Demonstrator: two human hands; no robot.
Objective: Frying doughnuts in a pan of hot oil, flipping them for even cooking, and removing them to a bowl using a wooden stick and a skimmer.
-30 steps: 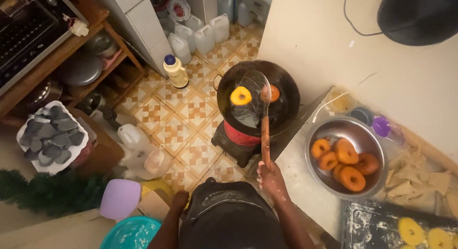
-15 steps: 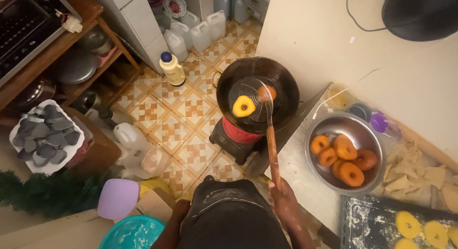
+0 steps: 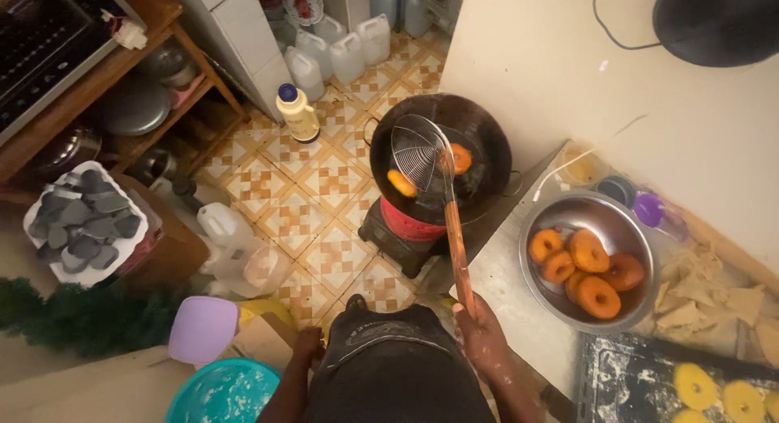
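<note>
My right hand [image 3: 480,332] grips the wooden handle of a wire skimmer [image 3: 419,154], its round mesh head tilted above a black frying pan [image 3: 487,135] on a red stove [image 3: 410,224]. Two doughnuts sit in the pan: a pale one [image 3: 402,183] by the mesh's lower edge and a browner one [image 3: 460,158] to its right. My left hand [image 3: 307,343] hangs low beside my dark apron, holding nothing that I can see; its fingers are hidden. A steel bowl [image 3: 641,228] on the counter holds several fried doughnuts [image 3: 588,269].
Raw dough rings [image 3: 714,390] lie on a floured black tray at bottom right. A yellow oil bottle [image 3: 297,115] and white jugs [image 3: 349,54] stand on the tiled floor. A wooden shelf [image 3: 122,82], a basket of grey pieces [image 3: 81,220] and a teal basin [image 3: 223,390] are on the left.
The pale doughnut that lay on the skimmer's mesh is now in the pan, off the mesh. The skimmer head has tilted up, and the view has shifted slightly.
</note>
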